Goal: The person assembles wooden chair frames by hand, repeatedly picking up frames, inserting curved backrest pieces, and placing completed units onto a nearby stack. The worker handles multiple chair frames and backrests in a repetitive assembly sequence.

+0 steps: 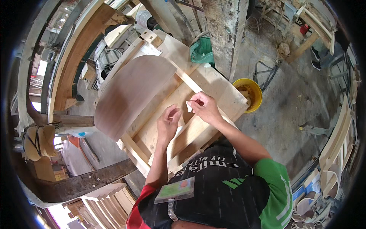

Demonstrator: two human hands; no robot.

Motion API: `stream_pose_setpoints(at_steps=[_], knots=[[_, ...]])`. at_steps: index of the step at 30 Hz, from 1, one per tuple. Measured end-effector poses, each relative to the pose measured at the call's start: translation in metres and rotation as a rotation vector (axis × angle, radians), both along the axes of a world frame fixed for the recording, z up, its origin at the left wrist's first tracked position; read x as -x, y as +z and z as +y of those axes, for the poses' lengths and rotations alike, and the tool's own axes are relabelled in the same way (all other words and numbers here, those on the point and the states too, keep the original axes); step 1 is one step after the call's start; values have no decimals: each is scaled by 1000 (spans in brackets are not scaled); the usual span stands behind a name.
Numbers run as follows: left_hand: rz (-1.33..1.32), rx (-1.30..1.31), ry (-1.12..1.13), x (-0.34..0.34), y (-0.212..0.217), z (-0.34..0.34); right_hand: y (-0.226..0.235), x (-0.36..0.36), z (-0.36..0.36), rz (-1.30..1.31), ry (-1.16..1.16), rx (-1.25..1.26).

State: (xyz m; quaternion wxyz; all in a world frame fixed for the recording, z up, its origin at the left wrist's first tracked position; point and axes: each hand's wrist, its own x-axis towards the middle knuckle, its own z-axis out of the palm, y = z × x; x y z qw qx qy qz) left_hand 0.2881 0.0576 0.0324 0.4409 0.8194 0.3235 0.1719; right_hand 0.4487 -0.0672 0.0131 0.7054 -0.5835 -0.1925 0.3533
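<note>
My right hand (pixel 207 110) is closed in a pinch on a small white piece (pixel 189 106), which may be paper; its kind is too small to tell. Close by on its left, my left hand (pixel 167 123) is raised with its fingers loosely curled and somewhat blurred. Whether anything is in it does not show. Both hands are above a pale wooden frame (pixel 136 150). A curved brown wooden panel (pixel 135 91), smooth and rounded along its far side, lies across the frame's left part, apart from my hands.
The frame rests on a plywood worktop (pixel 225 89). A yellow bucket (pixel 256 86) with scraps inside stands off its right corner. A rough wooden post (pixel 225 34) rises behind, beside a green bag (pixel 202 50). Curved wooden parts (pixel 72 57) stand at left. Another person's legs (pixel 324 57) show at far right.
</note>
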Motion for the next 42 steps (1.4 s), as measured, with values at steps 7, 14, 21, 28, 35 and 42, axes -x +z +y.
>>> stream_pose_setpoints(at_steps=[7,14,21,28,35,42], knots=[[-142,479,13,-45,-4,3,-14,-7,12,-191,-32,6],[-290,504,330,-108,-23,68,-16,-38,-19,-932,-267,366],[-327,658,429,-156,-67,109,-47,-30,-25,-893,-250,432],[-290,650,350,-150,-97,133,-46,-32,-20,-931,-207,405],[-31,109,339,-161,-102,126,-46,-36,-21,-914,-217,373],[435,-782,95,-170,-109,151,-47,-34,-20,-909,-223,385]])
